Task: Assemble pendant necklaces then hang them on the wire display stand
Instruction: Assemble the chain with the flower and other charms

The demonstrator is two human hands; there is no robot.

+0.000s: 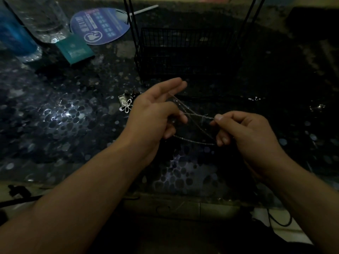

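A thin silver chain (194, 123) stretches in several strands between my two hands above the dark speckled table. My left hand (156, 114) holds one side, its thumb and lower fingers curled on the strands while the upper fingers point straight out. My right hand (244, 132) pinches the other side between thumb and fingers. A silver flower-shaped pendant (126, 106) lies on the table just left of my left hand. The black wire display stand (185, 52), with a basket base and upright rods, stands right behind my hands.
At the back left stand a clear plastic bottle (45, 19), a blue bottle (14, 33), a teal packet (76, 50) and a round blue hand fan (100, 24). Small silver pieces (256, 98) lie at the right. The table's front edge (183, 198) runs below my forearms.
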